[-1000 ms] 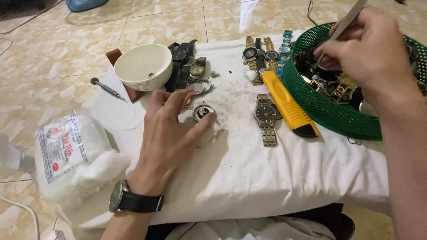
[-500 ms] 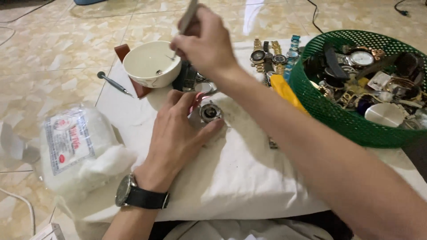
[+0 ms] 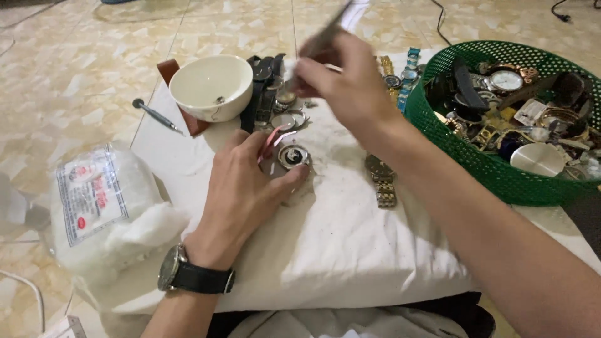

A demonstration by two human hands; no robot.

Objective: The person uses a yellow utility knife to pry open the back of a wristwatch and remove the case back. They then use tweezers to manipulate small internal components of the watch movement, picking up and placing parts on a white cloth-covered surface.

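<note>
Just watch case point(image 3: 293, 156) beside left hand point(image 3: 241, 194)

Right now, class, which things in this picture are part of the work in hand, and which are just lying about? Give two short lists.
In hand:
left hand steadying the open watch case
right hand holding a blurred thin tool

Lying about:
white bowl
screwdriver
green basket of watch parts
metal-band watch
cotton bag

Glossy beige marbled floor tiles point(image 3: 75, 56) with window glare, under a white-clothed low table point(image 3: 350, 250).
</note>
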